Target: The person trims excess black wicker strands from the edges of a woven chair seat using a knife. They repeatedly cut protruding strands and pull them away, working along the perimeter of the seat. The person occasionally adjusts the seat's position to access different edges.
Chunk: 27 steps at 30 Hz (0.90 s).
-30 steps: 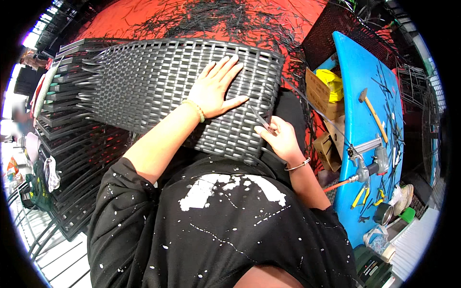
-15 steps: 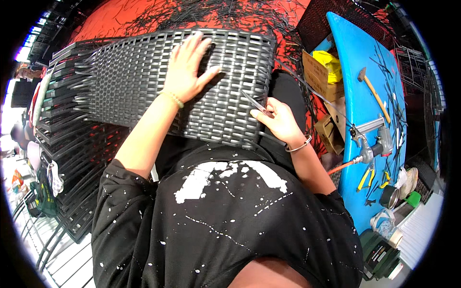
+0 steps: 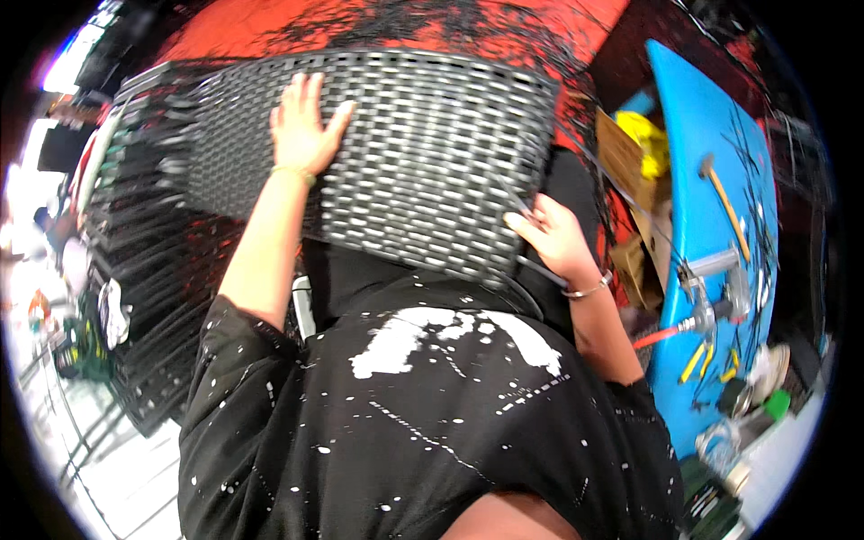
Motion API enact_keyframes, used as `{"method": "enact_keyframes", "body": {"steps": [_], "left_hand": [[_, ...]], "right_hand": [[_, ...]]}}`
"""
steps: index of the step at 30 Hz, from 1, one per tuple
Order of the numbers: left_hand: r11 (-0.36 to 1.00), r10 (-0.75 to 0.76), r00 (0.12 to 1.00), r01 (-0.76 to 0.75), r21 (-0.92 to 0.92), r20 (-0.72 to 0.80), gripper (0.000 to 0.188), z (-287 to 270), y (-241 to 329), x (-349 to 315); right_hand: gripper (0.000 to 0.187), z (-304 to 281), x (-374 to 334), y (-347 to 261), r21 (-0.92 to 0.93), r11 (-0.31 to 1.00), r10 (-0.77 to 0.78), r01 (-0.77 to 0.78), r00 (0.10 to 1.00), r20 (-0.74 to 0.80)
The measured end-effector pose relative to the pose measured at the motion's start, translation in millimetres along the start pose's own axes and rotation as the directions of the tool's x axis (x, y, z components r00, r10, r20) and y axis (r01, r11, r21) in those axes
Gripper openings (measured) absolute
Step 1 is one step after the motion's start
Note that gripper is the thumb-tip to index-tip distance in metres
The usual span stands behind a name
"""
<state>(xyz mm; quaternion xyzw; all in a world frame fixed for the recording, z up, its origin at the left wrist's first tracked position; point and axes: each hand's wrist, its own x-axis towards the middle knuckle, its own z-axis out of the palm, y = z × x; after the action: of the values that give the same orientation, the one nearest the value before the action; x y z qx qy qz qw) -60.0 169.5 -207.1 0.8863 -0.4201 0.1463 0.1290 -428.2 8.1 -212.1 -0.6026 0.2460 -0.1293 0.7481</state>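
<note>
Head view | big black woven plastic-strip panel (image 3: 423, 171) over the black-trousered lap (image 3: 578, 193), weave looks mostly filled, what's left at edges too blurry tbh | left hand (image 3: 304, 137) spread flat on it | right hand (image 3: 554, 238) pinching slim grey pointed tool (image 3: 514, 193)

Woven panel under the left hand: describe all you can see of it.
The woven panel is dark grey to black, with glossy highlights on flat strips that look like plastic, in a tight over-under weave. A row of small gaps runs along its far edge. It lies broad side up, across the person's legs. The left hand is spread on it; the right hand, gripping a slim tool, is at its right edge. Blur hides whether the tool touches it.
</note>
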Motion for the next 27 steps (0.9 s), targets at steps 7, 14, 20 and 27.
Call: {"method": "enact_keyframes", "body": {"steps": [7,14,20,27], "left_hand": [[0.991,0.056,0.982,-0.076,-0.109,-0.179,0.073,-26.2,-8.2,-10.7],[0.987,-0.155,0.985,0.158,-0.042,0.071,0.091,-14.0,-25.8,22.1],[0.983,-0.101,0.995,0.095,-0.158,-0.027,0.084,-23.1,-38.7,28.0],[0.924,-0.381,0.924,0.382,-0.03,0.011,0.094,-12.8,-78.9,27.0]], "right_hand": [[0.031,-10.7,-2.7,9.4,-0.117,0.993,-0.009,0.011,1.0,0.023],[0.043,-9.9,0.5,5.0,-0.09,0.996,0.02,-0.011,0.995,0.099],[0.042,-12.9,-1.9,1.2,-0.109,0.992,0.067,-0.058,0.994,0.085],[0.042,-5.6,-0.5,-0.2,-0.08,0.997,0.021,-0.016,0.998,0.065]]}}
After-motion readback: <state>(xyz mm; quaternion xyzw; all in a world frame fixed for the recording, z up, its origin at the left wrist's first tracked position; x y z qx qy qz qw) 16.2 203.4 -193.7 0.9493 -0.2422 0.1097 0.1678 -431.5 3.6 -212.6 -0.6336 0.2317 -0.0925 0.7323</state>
